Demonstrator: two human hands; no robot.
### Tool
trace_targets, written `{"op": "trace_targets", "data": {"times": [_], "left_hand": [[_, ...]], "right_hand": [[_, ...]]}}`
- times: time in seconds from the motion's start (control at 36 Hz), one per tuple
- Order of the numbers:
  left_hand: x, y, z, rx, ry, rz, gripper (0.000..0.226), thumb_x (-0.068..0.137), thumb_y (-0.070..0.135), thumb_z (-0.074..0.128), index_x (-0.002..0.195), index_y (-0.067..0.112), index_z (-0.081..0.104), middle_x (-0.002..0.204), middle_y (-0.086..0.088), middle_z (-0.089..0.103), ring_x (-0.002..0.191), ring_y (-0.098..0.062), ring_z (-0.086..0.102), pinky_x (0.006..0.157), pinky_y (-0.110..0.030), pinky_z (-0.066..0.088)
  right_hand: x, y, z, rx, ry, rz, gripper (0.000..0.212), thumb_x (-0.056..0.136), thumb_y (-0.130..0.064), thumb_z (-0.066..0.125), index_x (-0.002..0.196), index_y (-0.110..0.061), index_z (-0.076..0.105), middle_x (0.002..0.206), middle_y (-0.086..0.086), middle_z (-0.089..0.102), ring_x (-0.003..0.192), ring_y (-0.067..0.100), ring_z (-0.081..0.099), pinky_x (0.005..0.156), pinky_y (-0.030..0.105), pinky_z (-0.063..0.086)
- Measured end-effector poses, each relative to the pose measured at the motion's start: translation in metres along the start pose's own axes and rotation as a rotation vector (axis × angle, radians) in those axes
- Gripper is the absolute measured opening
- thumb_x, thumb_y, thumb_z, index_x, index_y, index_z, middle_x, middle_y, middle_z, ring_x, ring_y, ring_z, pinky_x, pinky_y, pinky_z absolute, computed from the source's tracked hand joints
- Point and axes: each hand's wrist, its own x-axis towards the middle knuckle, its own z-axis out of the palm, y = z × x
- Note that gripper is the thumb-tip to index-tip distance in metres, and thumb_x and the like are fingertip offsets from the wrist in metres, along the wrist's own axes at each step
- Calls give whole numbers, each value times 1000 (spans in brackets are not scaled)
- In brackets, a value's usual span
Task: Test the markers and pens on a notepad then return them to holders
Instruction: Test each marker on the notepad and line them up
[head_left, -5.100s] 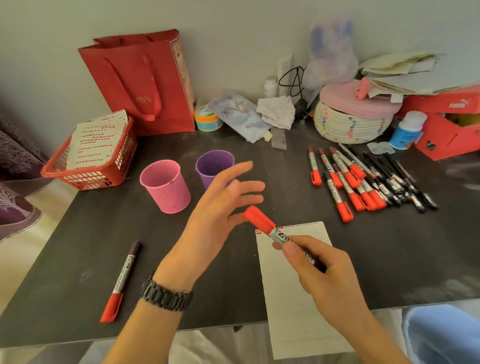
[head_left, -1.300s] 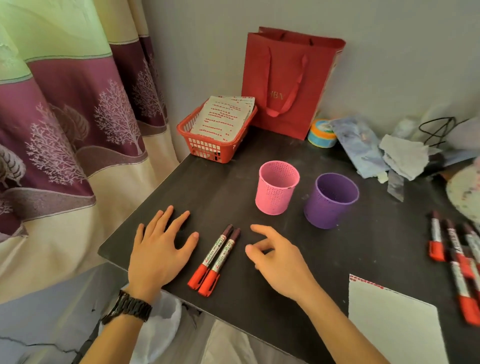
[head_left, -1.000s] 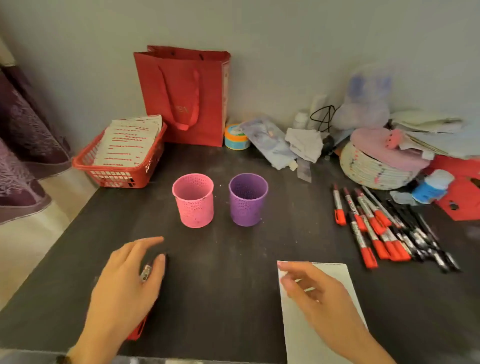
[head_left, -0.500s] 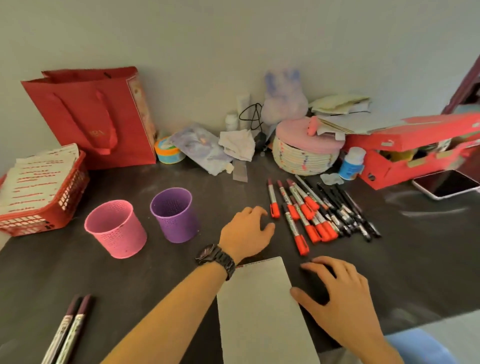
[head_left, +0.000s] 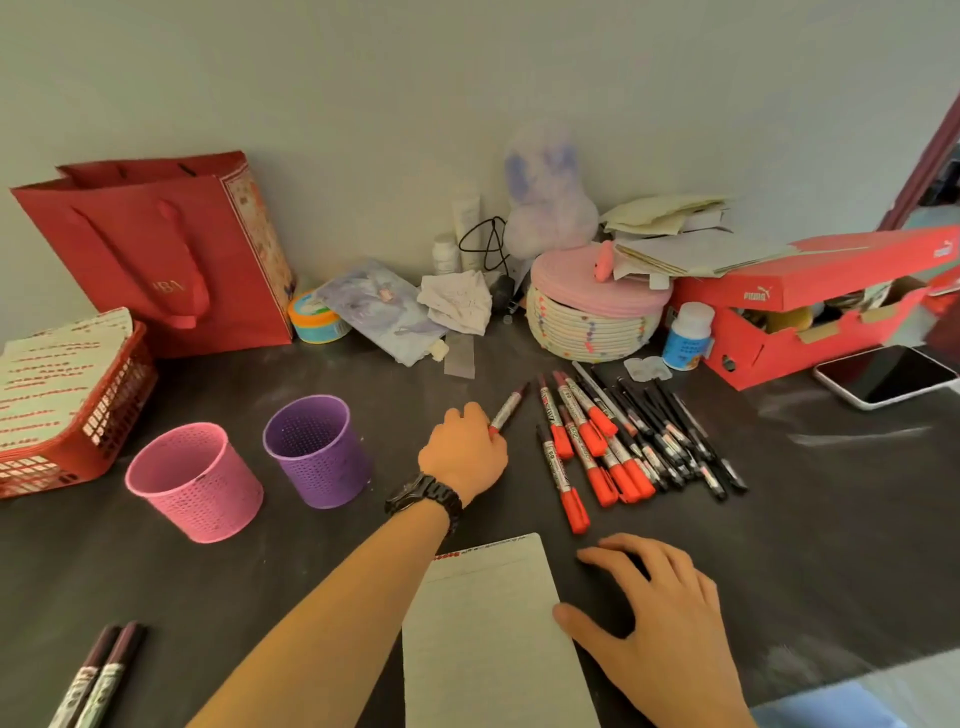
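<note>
My left hand (head_left: 464, 451) is closed around a red-capped marker (head_left: 508, 409) whose dark end points up and away, just left of the row of red markers (head_left: 587, 446) and black pens (head_left: 670, 434). My right hand (head_left: 662, 631) rests flat with spread fingers on the table beside the right edge of the white notepad (head_left: 491, 634). A pink mesh holder (head_left: 195, 480) and a purple mesh holder (head_left: 316, 449) stand empty side by side at the left. Two markers (head_left: 96, 678) lie at the bottom left corner.
A red basket of papers (head_left: 111, 410) and a red gift bag (head_left: 156, 249) stand at the left. A woven pink-lidded basket (head_left: 592, 322), a small bottle (head_left: 688, 335), a red shoebox (head_left: 810, 306) and a phone (head_left: 888, 375) crowd the back right.
My left hand has closed on a marker from the left end of the row and lifted it off the table. My right hand stays beside the notepad.
</note>
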Motion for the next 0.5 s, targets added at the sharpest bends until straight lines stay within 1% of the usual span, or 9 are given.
{"op": "trace_targets", "data": {"times": [0.08,0.17,0.25,0.31,0.36,0.42,0.44,0.47,0.5], "left_hand": [[-8,-21,-12,-172,-7,-27,24,101,36,46,118,20,53,109,-2,60,93,-20,61,81,-37,53],[-31,-40,-22,-434,19,12,17,103,33,47,114,24,56,94,7,65,79,-9,62,68,-24,51],[-73,-52,-29,-675,51,43,13,103,36,45,104,34,58,87,13,67,70,-3,62,60,-14,49],[-105,-60,-33,-807,78,53,17,103,37,43,103,33,60,85,15,68,63,-3,61,58,-14,49],[-138,-65,-36,-898,86,90,22,101,39,42,100,33,63,85,10,68,62,-7,60,58,-16,48],[-166,-69,-37,-963,56,113,28,98,46,38,95,37,64,85,7,68,63,-9,60,59,-17,48],[-178,-71,-36,-975,38,111,28,95,49,37,93,41,64,85,7,68,63,-9,60,59,-17,48],[-188,-72,-34,-972,26,107,28,94,51,36,92,45,63,86,7,68,64,-10,60,60,-18,48],[-196,-74,-32,-960,22,105,28,95,52,35,93,47,63,87,8,67,65,-9,59,60,-19,48]], "right_hand": [[0,-1,1,-14,8,1,63,72,-90,30,125,-61,48,129,-40,29,133,-4,25,111,29,22],[-2,-4,1,63,103,12,44,77,-78,52,114,-56,61,124,-36,43,128,2,39,107,33,28],[-4,-6,-1,157,180,15,29,79,-61,69,105,-50,67,115,-31,56,121,7,50,103,37,33],[-7,-12,-6,333,203,40,26,78,-58,67,103,-49,65,108,-28,63,115,7,55,101,37,39],[-13,-24,-13,607,200,83,36,73,-64,57,104,-47,65,103,-24,69,109,3,60,96,32,44],[-20,-45,-19,815,171,77,39,77,-65,56,109,-43,65,106,-23,72,104,-1,65,92,27,46],[-22,-57,-20,911,145,67,36,83,-62,59,111,-39,66,108,-20,73,104,-1,66,90,27,47],[-24,-70,-20,1032,106,79,33,87,-54,63,113,-34,66,109,-14,74,103,4,69,89,30,49],[-25,-82,-18,1164,51,110,39,81,-50,65,113,-29,66,108,-7,75,103,10,71,87,34,51]]}}
